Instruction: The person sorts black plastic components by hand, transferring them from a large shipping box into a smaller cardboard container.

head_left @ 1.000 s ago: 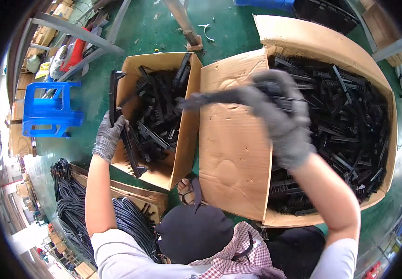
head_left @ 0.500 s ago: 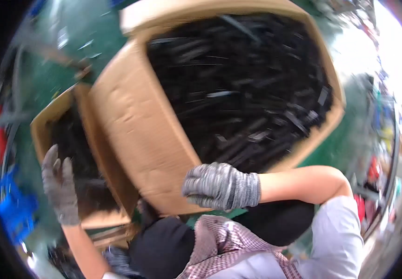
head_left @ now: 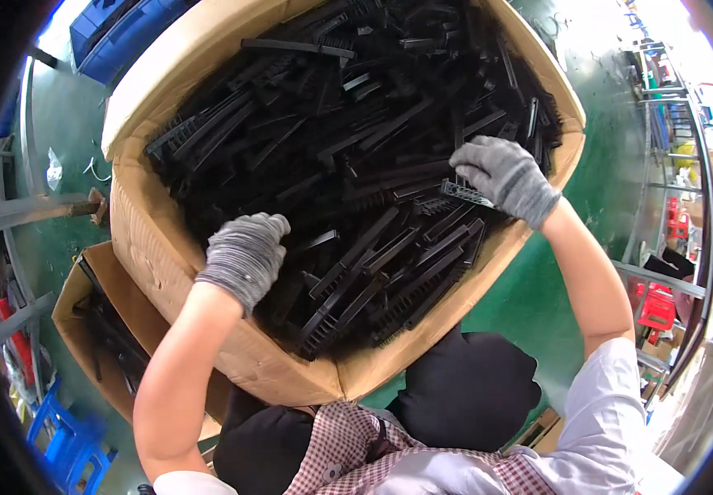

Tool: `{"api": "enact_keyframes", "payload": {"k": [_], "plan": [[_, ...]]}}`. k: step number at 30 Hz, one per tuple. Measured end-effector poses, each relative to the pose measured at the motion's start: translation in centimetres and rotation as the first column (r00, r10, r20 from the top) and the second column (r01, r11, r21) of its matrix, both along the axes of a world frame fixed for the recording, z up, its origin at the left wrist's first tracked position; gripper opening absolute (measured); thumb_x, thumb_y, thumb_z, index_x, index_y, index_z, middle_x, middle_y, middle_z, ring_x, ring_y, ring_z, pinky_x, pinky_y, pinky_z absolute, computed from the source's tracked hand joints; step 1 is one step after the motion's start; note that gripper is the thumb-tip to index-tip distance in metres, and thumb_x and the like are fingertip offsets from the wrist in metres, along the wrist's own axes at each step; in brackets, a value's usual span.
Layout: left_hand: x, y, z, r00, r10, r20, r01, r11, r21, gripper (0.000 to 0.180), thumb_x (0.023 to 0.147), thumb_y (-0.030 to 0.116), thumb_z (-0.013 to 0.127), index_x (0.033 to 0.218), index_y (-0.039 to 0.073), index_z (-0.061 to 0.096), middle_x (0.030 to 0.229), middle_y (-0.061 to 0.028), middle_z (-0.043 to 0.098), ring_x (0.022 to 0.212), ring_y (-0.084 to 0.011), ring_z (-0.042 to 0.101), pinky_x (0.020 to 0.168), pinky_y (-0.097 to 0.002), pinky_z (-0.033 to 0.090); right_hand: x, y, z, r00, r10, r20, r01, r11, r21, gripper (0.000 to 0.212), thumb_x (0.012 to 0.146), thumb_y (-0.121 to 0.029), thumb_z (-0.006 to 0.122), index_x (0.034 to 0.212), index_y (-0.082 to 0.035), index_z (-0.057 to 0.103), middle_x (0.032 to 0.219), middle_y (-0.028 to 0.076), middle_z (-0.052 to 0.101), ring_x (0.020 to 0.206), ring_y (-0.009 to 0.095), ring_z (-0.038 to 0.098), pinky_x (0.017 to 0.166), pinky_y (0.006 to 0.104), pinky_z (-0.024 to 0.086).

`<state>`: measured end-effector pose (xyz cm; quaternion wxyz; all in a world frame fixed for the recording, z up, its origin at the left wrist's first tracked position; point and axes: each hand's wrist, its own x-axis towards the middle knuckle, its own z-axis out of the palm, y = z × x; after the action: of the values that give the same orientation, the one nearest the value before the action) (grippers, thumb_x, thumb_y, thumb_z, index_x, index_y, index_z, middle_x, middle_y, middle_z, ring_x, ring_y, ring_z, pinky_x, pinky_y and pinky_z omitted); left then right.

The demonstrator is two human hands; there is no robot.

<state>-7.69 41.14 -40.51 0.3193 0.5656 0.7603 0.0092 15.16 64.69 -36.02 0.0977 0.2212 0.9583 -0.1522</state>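
Observation:
Both hands wear grey knit gloves and are over a large cardboard box (head_left: 146,219) heaped with black plastic strips (head_left: 381,124), many with comb-like teeth. My left hand (head_left: 247,254) is just inside the box's left wall, its fingers curled downward; whatever lies under them is hidden. Toward the right wall, my right hand (head_left: 505,177) has bent fingers and its thumb drawn in at the heap. A toothed strip (head_left: 465,194) shows just beneath that hand. Whether the fingers grip a piece cannot be made out. Several strips lie side by side at the near corner.
A smaller cardboard box (head_left: 109,355) with some black strips stands against the large box's left side. Blue crates (head_left: 129,37) are at the far left, and a blue plastic stool (head_left: 68,437) is at the near left. A metal rack (head_left: 678,165) stands along the right.
My left hand has moved from over the smaller box into the large box's left side. My right hand has gone from the near wall to the right side of the heap. The view has shifted.

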Motion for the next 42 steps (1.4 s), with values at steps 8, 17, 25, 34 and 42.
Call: {"api": "enact_keyframes", "payload": {"k": [8,17,25,34,42], "plan": [[1.7,0.0,-3.0,0.992,-0.061,-0.113,0.009,0.912,-0.411,0.028,0.075,0.008,0.059,0.102,0.009,0.056,0.106,-0.0112,0.057,0.098,-0.029,0.055,0.083,-0.0411,0.046,-7.9,0.8,-5.7,0.778,0.331,0.534,-0.366,0.93,-0.043,0.029,0.07,-0.009,0.061,0.1,-0.005,0.06,0.097,0.013,0.061,0.094,0.029,0.057,0.082,0.0372,0.047],[1.3,-1.5,-3.9,0.996,0.085,0.005,-0.082,0.976,-0.202,0.035,0.073,0.008,0.059,0.107,0.009,0.055,0.106,-0.0125,0.057,0.1,-0.0297,0.054,0.085,-0.0398,0.045,-9.4,1.6,-7.6,0.551,0.377,0.745,-0.394,0.904,-0.166,0.053,0.056,-0.02,0.074,0.105,-0.004,0.058,0.096,0.015,0.063,0.09,0.031,0.06,0.075,0.0374,0.05],[2.2,1.4,-4.3,0.995,-0.019,0.096,0.054,0.928,-0.368,0.042,0.07,0.016,0.061,0.112,0.012,0.055,0.105,-0.0141,0.059,0.099,-0.0298,0.056,0.085,-0.0382,0.046,-9.3,1.0,-7.5,0.466,0.411,0.783,-0.399,0.888,-0.228,0.052,0.055,-0.025,0.075,0.101,-0.005,0.061,0.097,0.015,0.063,0.091,0.029,0.06,0.077,0.0363,0.049],[2.3,2.3,-3.8,0.928,0.167,0.332,-0.027,0.921,-0.389,0.044,0.072,0.035,0.062,0.108,0.009,0.058,0.1,-0.0169,0.061,0.091,-0.0292,0.059,0.082,-0.0358,0.046,-9.7,0.6,-7.8,0.433,0.4,0.808,-0.377,0.894,-0.241,0.056,0.054,-0.025,0.074,0.104,-0.004,0.06,0.099,0.015,0.062,0.092,0.028,0.06,0.077,0.0357,0.049],[5.9,0.4,-5.2,0.964,0.263,-0.036,-0.266,0.958,-0.107,0.037,0.067,0.04,0.066,0.092,0.012,0.064,0.096,-0.0116,0.06,0.094,-0.0317,0.052,0.082,-0.0396,0.044,-9.0,1.1,-8.0,0.486,0.417,0.768,-0.322,0.903,-0.286,0.057,0.054,-0.028,0.075,0.104,-0.004,0.061,0.098,0.015,0.063,0.09,0.027,0.06,0.076,0.0354,0.049]]}}
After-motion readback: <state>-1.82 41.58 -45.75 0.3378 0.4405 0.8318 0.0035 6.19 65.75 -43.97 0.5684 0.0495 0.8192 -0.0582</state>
